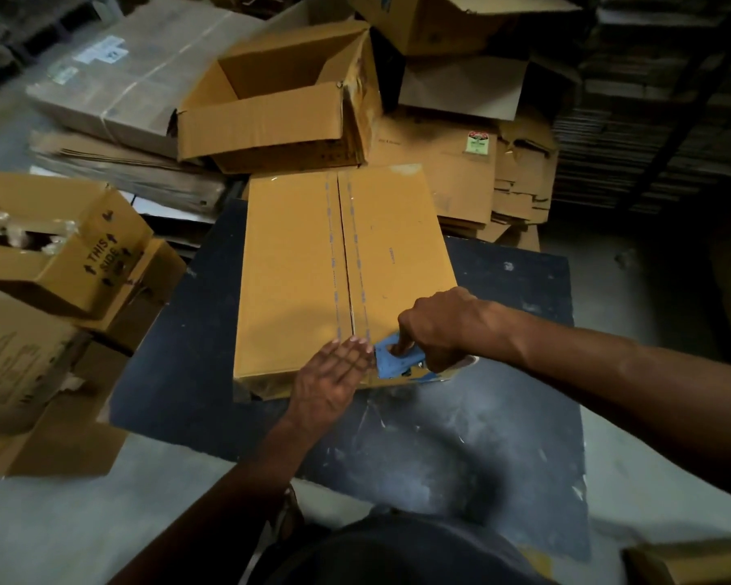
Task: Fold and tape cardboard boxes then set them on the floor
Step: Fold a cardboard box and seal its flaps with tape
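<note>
Lying flat-topped on the dark surface (503, 289), closed box (296, 263), seam taped; left hand (334, 373) flat, right hand (435, 327) gripping blue dispenser (391, 363); open box (279, 103) behind.

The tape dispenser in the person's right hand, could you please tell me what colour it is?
Blue. The tape dispenser shows best in the head view, the only one.
</note>
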